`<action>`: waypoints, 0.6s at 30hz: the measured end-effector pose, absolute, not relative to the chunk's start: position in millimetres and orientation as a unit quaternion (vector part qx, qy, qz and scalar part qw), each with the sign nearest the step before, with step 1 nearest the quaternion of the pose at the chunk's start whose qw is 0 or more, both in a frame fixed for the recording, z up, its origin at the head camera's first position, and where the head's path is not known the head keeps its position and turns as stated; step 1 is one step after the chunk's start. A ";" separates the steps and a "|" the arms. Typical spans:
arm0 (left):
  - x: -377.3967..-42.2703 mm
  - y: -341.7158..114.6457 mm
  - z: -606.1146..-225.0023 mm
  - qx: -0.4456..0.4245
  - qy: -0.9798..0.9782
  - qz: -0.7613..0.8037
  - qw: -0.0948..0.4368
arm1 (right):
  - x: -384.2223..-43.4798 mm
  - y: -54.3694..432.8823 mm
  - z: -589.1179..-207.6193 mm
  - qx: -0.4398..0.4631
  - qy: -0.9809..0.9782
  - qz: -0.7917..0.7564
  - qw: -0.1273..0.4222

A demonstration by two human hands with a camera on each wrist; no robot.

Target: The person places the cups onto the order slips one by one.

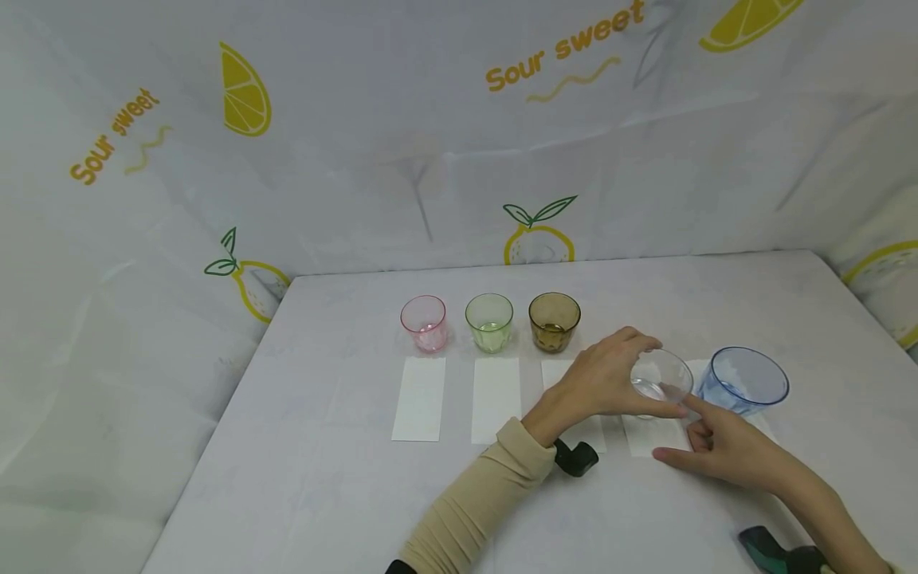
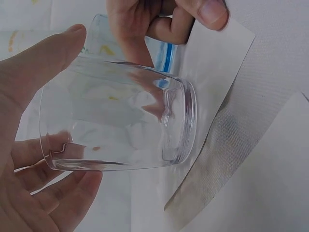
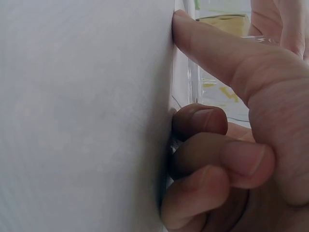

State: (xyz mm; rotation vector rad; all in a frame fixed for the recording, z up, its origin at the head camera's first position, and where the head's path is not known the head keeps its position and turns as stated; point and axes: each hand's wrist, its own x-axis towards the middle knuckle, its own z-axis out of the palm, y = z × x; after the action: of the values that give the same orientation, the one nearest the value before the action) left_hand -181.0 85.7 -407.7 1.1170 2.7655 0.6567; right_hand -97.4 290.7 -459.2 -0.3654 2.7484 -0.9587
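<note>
My left hand [image 1: 598, 375] grips a clear glass [image 2: 116, 116] from the side, thumb on one side and fingers on the other. The glass is upright over a white paper strip [image 1: 649, 438]; whether its base touches the paper I cannot tell. Close by on the right is my right hand [image 1: 739, 446], its thumb [image 3: 207, 41] straight and pressing at the strip's edge. Its index finger reaches toward the glass, while the other fingers [image 3: 203, 193] are curled near the table. Behind the right hand stands a blue glass [image 1: 746, 379], partly hidden by it.
A pink glass [image 1: 424, 323], a green glass [image 1: 490, 323] and a brown glass [image 1: 555, 323] stand in a row at the back. White paper strips, such as the leftmost strip [image 1: 419, 399], lie in front of them. A lemon-print cloth [image 1: 344, 159] hangs behind the white table [image 1: 301, 478].
</note>
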 end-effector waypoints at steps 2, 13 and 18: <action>-181.0 86.4 -408.3 0.365 0.905 0.216 0.044 | -97.4 290.8 -459.1 -0.122 0.931 -0.328 0.107; -180.4 86.3 -409.7 0.374 0.900 0.217 0.049 | -98.3 290.1 -459.1 -0.129 0.929 -0.331 0.099; -184.4 81.8 -406.9 0.391 0.889 0.226 0.079 | -98.1 289.9 -459.2 -0.131 0.930 -0.331 0.096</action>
State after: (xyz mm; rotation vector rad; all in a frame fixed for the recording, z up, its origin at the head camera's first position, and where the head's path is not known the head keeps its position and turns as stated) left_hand -184.4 81.8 -406.9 1.1702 2.6591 0.6777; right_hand -98.1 289.9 -459.2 -0.3887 2.7548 -0.9809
